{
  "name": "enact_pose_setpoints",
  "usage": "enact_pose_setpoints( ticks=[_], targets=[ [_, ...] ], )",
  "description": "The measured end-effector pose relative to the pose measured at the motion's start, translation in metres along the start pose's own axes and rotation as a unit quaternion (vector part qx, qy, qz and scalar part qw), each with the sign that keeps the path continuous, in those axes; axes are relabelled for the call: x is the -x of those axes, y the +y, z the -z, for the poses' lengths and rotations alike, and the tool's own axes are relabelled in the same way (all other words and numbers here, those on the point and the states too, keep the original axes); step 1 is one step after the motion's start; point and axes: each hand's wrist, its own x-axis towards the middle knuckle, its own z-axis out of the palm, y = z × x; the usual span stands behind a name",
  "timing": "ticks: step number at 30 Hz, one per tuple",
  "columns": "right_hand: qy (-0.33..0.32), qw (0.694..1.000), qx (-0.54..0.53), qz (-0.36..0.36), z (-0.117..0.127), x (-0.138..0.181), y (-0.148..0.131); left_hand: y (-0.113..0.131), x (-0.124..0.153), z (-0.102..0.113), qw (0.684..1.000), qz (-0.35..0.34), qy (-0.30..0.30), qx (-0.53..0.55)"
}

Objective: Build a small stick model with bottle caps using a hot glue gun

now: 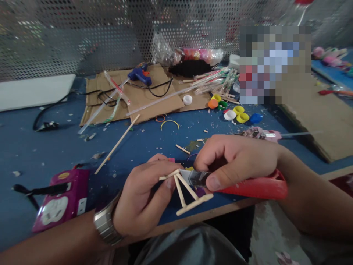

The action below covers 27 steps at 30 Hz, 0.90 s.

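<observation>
My left hand (143, 195), with a metal watch on the wrist, is closed round a small frame of glued wooden sticks (187, 195) at the near edge of the blue table (55, 147). My right hand (237, 160) grips a red utility knife (253, 187). Its metal blade (197, 177) rests against the top of the stick frame, with my thumb pressed on the blade's side. Both hands are close together over the table's front edge.
A pink power strip (62, 200) lies at the near left. A long wooden skewer (117, 144), cardboard sheet (143, 95), blue glue gun (140, 73), plastic straws (212, 82), coloured bottle caps (237, 112) and a pink glue gun (261, 134) lie further back. Perforated metal mesh (110, 33) closes the rear.
</observation>
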Motion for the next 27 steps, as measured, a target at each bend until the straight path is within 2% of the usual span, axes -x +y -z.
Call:
enact_pose_setpoints(
  ticks=[8, 12, 14, 16, 18, 21, 23, 25, 27],
  targets=[
    [0.021, 0.998, 0.052, 0.013, 0.0, -0.002, 0.002, 0.004, -0.001, 0.0, 0.999, 0.026, 0.023, -0.015],
    [0.1, 0.991, 0.084, 0.024, 0.001, -0.003, -0.002, 0.005, -0.001, -0.002, 0.999, -0.003, 0.003, -0.044],
    [0.142, 0.987, 0.071, 0.024, 0.001, -0.004, -0.003, 0.005, 0.001, -0.002, 0.998, 0.039, 0.032, -0.039],
    [0.158, 0.985, 0.057, 0.028, 0.002, -0.004, -0.003, 0.003, 0.002, -0.002, 0.996, 0.075, 0.041, -0.011],
    [0.143, 0.987, 0.063, 0.046, 0.003, -0.003, -0.001, 0.002, 0.003, -0.002, 0.996, 0.082, 0.04, 0.015],
    [0.083, 0.989, 0.095, 0.082, 0.005, -0.003, 0.003, 0.001, 0.003, -0.001, 0.998, 0.059, 0.022, 0.028],
    [0.069, 0.986, 0.124, 0.086, 0.007, -0.005, 0.006, 0.002, 0.003, -0.001, 0.998, 0.05, 0.017, 0.036],
    [0.104, 0.977, 0.172, 0.076, 0.008, -0.009, 0.008, 0.002, 0.003, -0.001, 0.997, 0.053, 0.021, 0.049],
    [0.178, 0.953, 0.236, 0.07, 0.009, -0.014, 0.012, 0.002, 0.005, -0.002, 0.996, 0.058, 0.023, 0.067]
  ],
)
